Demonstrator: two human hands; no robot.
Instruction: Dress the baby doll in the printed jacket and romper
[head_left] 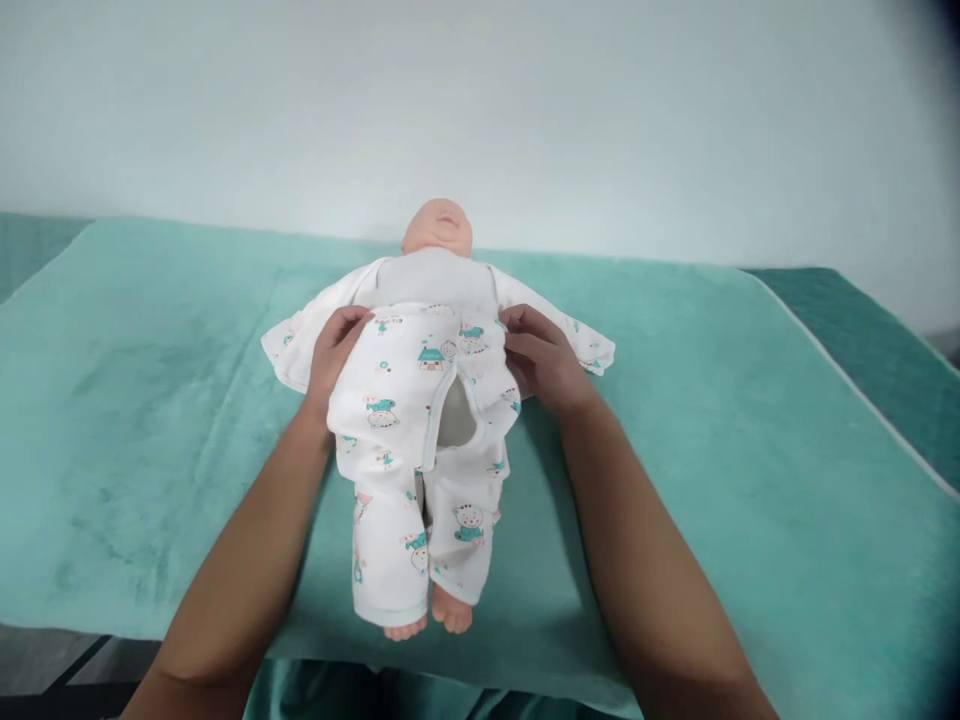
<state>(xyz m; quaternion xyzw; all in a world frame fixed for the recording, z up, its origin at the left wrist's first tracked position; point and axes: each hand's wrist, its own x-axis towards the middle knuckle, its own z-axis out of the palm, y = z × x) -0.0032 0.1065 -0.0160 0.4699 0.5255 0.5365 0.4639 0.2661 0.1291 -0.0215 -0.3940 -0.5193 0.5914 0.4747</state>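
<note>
A baby doll [439, 222] lies on its back, head away from me and bare feet toward me. White split-crotch baby pants [390, 400] with a cartoon print cover its legs and reach up to the belly. Spread out to both sides are the sleeves of a white baby top [330, 318]; the chest shows plain light fabric. At the waistband's left side, my left hand [337, 345] pinches the pants' edge. On the opposite side my right hand [541, 355] has its thumb and fingers closed on the waistband. The doll's hands are hidden.
A light green plush mat [750, 450] lies under the doll, with a darker green cloth [847, 350] beneath it at the right. Behind the table stands a pale wall [480, 110]. The mat's near edge hangs close to my lap.
</note>
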